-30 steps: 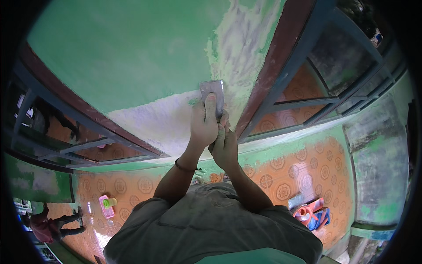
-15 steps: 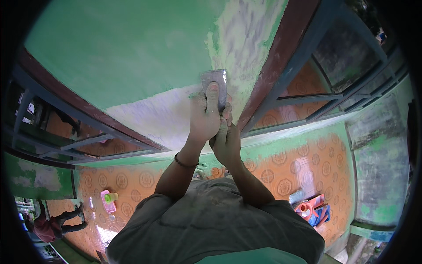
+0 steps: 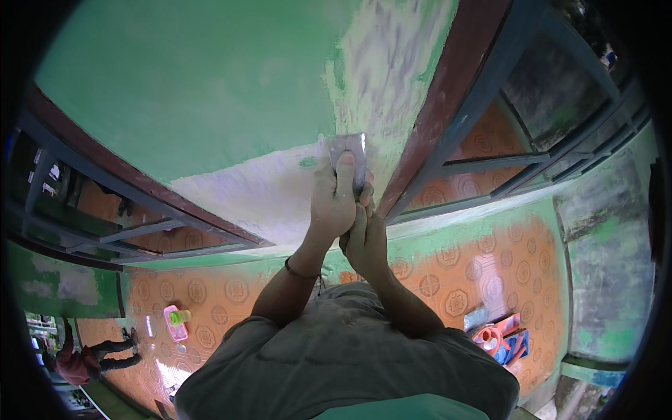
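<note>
A flat grey metal putty knife (image 3: 348, 145) is up against the green wall, where two whitish filler bands meet. My left hand (image 3: 332, 206) is closed on it, thumb laid flat along the blade and a dark band round the wrist. Just below and to the right, my right hand (image 3: 367, 241) is closed round its lower end; the handle is hidden by the fingers. Pale streaked filler (image 3: 385, 77) runs up the wall beside the brown frame, and a second filler patch (image 3: 245, 189) spreads to the left.
Brown-edged window frames (image 3: 448, 91) with blue-grey bars flank the wall on both sides. On the orange tiled floor (image 3: 448, 280) are a pink tray (image 3: 176, 332) with a green container (image 3: 180, 317), and red and blue items (image 3: 502, 341). A person (image 3: 77, 365) stands far left.
Both hands have drawn the putty knife down the wall toward me and slightly to the right. Both hands keep their hold.
</note>
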`<state>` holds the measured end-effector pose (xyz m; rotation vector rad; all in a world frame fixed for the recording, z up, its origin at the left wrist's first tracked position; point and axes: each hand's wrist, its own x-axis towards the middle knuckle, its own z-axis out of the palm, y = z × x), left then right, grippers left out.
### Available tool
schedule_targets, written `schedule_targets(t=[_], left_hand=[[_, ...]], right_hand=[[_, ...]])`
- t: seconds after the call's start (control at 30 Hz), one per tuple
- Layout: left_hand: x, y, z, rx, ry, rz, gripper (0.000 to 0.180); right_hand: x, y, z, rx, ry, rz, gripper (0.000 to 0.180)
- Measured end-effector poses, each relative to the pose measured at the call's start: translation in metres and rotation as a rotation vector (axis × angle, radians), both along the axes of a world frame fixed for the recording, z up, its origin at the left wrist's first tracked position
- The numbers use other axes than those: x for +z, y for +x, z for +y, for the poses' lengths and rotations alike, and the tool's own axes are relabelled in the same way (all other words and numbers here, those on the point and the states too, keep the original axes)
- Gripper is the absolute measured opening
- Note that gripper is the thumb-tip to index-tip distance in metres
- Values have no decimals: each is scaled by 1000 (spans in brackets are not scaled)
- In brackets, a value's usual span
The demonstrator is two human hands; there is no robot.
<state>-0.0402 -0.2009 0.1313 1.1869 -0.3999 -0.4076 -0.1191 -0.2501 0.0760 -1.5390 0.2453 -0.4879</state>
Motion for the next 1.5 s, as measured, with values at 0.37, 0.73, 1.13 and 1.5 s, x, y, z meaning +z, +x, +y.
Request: schedule_targets(t=[0.37, 0.73, 1.13, 1.5], left_hand=[[-2, 0, 1, -57, -27, 29, 46], [7, -1, -3, 12, -28, -20, 53], [19, 0, -5, 70, -53, -185, 55], [19, 2, -4, 4, -22, -44, 55]], right_hand=[[6, -11, 2, 63, 101, 29, 39], [14, -3, -3, -30, -159, -96, 41], [16, 1, -3, 30, -58, -114, 44], [21, 2, -3, 37, -32, -103, 47]])
